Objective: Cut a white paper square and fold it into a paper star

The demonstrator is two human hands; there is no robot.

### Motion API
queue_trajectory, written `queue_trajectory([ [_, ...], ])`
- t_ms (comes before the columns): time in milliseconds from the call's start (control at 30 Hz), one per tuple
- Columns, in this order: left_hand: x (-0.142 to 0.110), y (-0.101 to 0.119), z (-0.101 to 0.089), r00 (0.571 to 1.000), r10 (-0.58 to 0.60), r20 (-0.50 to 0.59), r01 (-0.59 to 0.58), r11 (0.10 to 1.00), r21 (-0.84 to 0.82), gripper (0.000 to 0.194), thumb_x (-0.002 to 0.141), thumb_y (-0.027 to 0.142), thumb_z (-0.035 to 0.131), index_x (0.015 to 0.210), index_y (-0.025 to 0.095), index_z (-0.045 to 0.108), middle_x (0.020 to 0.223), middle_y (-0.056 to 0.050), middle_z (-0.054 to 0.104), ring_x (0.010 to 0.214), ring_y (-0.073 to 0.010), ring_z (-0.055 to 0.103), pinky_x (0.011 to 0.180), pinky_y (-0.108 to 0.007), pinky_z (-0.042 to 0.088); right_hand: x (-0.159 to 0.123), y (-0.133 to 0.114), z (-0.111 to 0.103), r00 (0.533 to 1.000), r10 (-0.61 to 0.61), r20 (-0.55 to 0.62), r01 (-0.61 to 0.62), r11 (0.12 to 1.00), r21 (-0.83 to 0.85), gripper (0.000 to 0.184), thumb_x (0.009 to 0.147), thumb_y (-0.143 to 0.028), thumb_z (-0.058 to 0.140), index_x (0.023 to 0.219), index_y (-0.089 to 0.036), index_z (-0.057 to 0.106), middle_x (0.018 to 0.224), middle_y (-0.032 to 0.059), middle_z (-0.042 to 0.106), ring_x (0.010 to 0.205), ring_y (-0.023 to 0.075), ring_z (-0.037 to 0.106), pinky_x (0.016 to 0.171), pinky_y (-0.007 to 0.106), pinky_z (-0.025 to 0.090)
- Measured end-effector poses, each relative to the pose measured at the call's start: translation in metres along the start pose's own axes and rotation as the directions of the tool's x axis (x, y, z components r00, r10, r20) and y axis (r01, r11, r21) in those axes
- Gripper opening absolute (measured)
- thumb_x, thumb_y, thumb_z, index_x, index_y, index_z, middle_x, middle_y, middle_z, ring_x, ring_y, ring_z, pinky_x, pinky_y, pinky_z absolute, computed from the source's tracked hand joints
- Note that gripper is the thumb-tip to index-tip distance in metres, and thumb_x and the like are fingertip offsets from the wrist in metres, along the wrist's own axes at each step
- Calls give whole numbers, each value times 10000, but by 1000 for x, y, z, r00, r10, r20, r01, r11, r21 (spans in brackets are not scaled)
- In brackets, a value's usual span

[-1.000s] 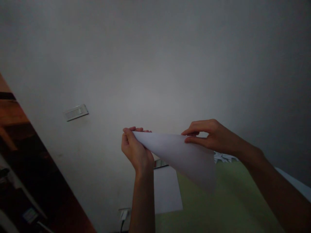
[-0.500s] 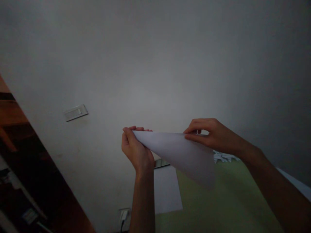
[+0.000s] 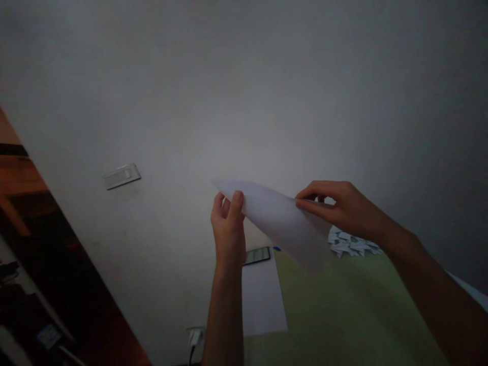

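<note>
"So, how do your hands stand?"

"Apart. My left hand (image 3: 231, 223) pinches a thin white paper sheet (image 3: 278, 216) near its pointed end; my right hand (image 3: 345, 206) grips its upper edge. It's up in the air, over the green cloth-like counter (image 3: 343, 300)."

"Which step is that?"

"Shaping or handling a bend, I judge; the paper curves between my grips."

"And the next move calls for?"

"Light, even tension, I'd say. The lower edge hangs loose and could crease askew."

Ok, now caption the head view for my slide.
Left hand and right hand holding a curved white paper sheet before a pale grey wall.
</note>
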State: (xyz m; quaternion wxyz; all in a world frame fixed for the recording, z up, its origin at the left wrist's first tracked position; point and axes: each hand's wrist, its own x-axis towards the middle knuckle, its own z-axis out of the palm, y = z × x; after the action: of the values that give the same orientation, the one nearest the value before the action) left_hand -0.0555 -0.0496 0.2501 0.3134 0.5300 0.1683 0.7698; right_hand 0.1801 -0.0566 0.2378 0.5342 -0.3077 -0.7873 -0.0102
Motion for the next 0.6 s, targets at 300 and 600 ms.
queue_trajectory([
  [300,2,-7,-6,1000,20,13,-19,997,-73,565,763,562,915,1107,187,670,1042,-128,812,847,-251,811,853,-408,632,0,-5,-1,988,52,142,-61,996,58,218,967,-414,673,916,-251,808,879,27,807,789,206,715,691,320,547],
  [600,1,-9,-2,998,55,-18,-56,996,-76,544,811,676,826,1012,202,649,831,-46,773,703,-206,775,713,-337,624,-1,1,1,980,64,189,-83,992,97,224,949,-405,682,1005,-261,844,944,35,845,838,234,769,752,350,608],
])
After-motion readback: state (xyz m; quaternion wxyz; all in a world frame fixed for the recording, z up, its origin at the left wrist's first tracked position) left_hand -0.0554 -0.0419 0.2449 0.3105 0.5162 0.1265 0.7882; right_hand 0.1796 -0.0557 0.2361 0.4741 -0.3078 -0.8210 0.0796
